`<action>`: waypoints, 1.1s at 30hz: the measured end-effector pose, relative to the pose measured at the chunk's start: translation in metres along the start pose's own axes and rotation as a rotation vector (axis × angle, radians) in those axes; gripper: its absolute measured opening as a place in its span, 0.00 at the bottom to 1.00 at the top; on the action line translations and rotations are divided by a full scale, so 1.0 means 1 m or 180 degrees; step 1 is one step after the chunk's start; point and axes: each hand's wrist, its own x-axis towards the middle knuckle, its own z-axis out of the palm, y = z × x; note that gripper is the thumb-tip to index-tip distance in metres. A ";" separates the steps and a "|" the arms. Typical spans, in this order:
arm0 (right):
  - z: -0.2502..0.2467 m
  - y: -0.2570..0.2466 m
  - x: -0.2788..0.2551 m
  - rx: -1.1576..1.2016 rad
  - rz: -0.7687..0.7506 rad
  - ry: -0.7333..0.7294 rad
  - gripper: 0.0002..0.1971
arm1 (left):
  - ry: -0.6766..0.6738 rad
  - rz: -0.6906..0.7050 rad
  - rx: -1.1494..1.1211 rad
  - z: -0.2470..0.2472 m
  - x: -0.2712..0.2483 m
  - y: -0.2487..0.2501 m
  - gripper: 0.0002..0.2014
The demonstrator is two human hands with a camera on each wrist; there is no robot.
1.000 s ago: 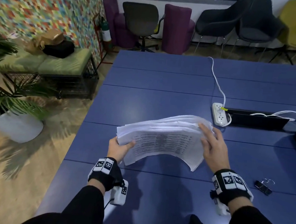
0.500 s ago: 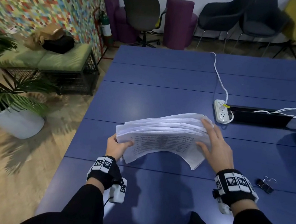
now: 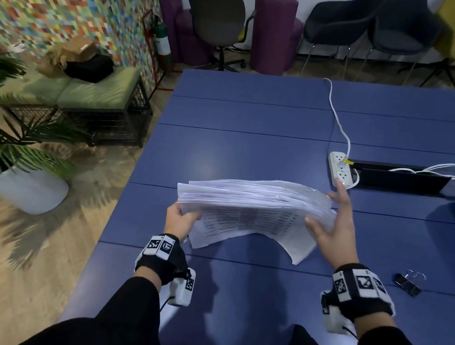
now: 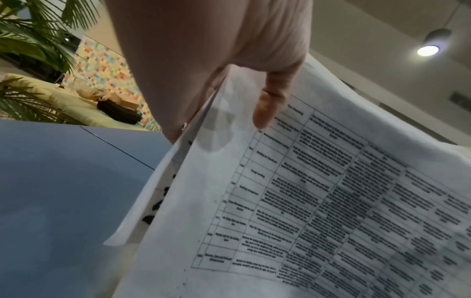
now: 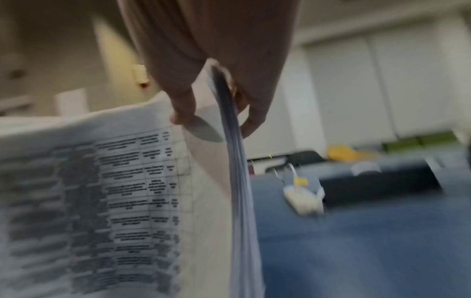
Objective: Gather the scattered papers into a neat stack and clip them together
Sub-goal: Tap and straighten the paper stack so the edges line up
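Observation:
A thick stack of printed papers (image 3: pixel 254 203) is held up on edge over the blue table (image 3: pixel 254 119), sagging in the middle, with its sheet edges still slightly fanned. My left hand (image 3: pixel 180 220) grips its left end, the thumb pressed on the printed front sheet (image 4: pixel 331 201). My right hand (image 3: pixel 332 228) holds the right end: in the right wrist view the stack's edge (image 5: pixel 234 161) runs between thumb and fingers. A black binder clip (image 3: pixel 408 281) lies on the table to the right of my right wrist, untouched.
A white power strip (image 3: pixel 341 170) with its cord lies just beyond my right fingers, beside a black cable tray (image 3: pixel 402 181). A potted plant (image 3: pixel 12 149) and a green bench (image 3: pixel 74 91) stand left of the table; chairs line the far wall.
My right hand slid from the stack's top to its right end, fingers now behind the sheets. The stack has turned more level and its edges lie closer together. The left hand's grip is unchanged.

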 end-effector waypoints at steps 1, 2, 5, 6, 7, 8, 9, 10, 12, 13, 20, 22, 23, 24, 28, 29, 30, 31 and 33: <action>0.001 -0.008 0.002 -0.0492 -0.0292 -0.0003 0.44 | 0.0018 0.0001 0.0046 0.000 0.000 0.000 0.10; 0.002 -0.016 0.005 -0.0946 -0.0499 -0.0044 0.41 | 0.0037 0.0005 0.0078 0.001 0.000 0.001 0.10; 0.003 -0.021 0.010 -0.1820 -0.0559 -0.0239 0.34 | 0.0087 -0.0009 0.0167 0.001 0.002 -0.001 0.13; 0.003 -0.017 0.011 -0.1915 -0.0439 -0.0261 0.32 | 0.0083 -0.0003 0.0203 0.002 0.002 -0.003 0.13; 0.002 -0.011 0.010 -0.1863 -0.0338 -0.0227 0.30 | 0.0068 -0.0005 0.0243 0.003 0.001 -0.004 0.13; 0.000 -0.004 0.008 -0.1682 -0.0291 -0.0125 0.29 | 0.0077 0.0022 0.0296 0.004 0.003 -0.008 0.15; -0.002 0.004 0.005 -0.1454 -0.0271 0.0017 0.27 | 0.0109 0.0034 0.0367 0.004 0.003 -0.009 0.18; -0.004 0.010 0.003 -0.1212 -0.0246 0.0176 0.25 | 0.0175 0.0076 0.0453 0.004 0.004 -0.012 0.19; -0.006 0.024 -0.001 -0.0456 0.0089 0.0407 0.23 | 0.0227 0.0150 0.0631 0.003 0.007 -0.015 0.13; -0.006 0.027 -0.002 0.0099 0.0413 0.0422 0.25 | 0.0198 0.0127 0.0689 0.003 0.007 -0.014 0.09; 0.017 0.012 0.004 0.1223 0.1650 0.0250 0.04 | -0.0119 0.0101 0.1037 0.011 0.005 0.000 0.16; 0.014 -0.014 0.013 0.1399 0.1494 0.0442 0.08 | -0.0031 0.0127 0.0823 0.008 0.005 0.011 0.16; 0.008 -0.026 0.017 0.1497 0.1303 0.0459 0.09 | 0.0007 0.0214 0.0694 0.007 0.002 0.019 0.15; 0.000 -0.038 0.019 0.1597 0.1058 0.0426 0.09 | 0.0050 0.0327 0.0525 0.005 -0.002 0.026 0.15; -0.008 -0.041 0.012 0.1470 0.0848 0.0231 0.13 | 0.0435 0.0529 -0.0225 0.003 -0.023 0.041 0.12; -0.001 -0.030 0.005 0.1276 0.1057 0.0215 0.15 | 0.0479 0.0411 -0.0322 0.004 -0.025 0.036 0.12; 0.007 -0.017 -0.003 0.1079 0.1264 0.0116 0.15 | 0.0464 0.0282 -0.0367 0.005 -0.025 0.028 0.12; 0.016 -0.006 -0.014 0.0922 0.1400 -0.0026 0.14 | 0.0410 0.0179 -0.0381 0.006 -0.025 0.020 0.12; 0.029 0.009 -0.028 0.0882 0.1557 -0.0128 0.12 | 0.0363 -0.0019 -0.0390 0.008 -0.028 0.013 0.09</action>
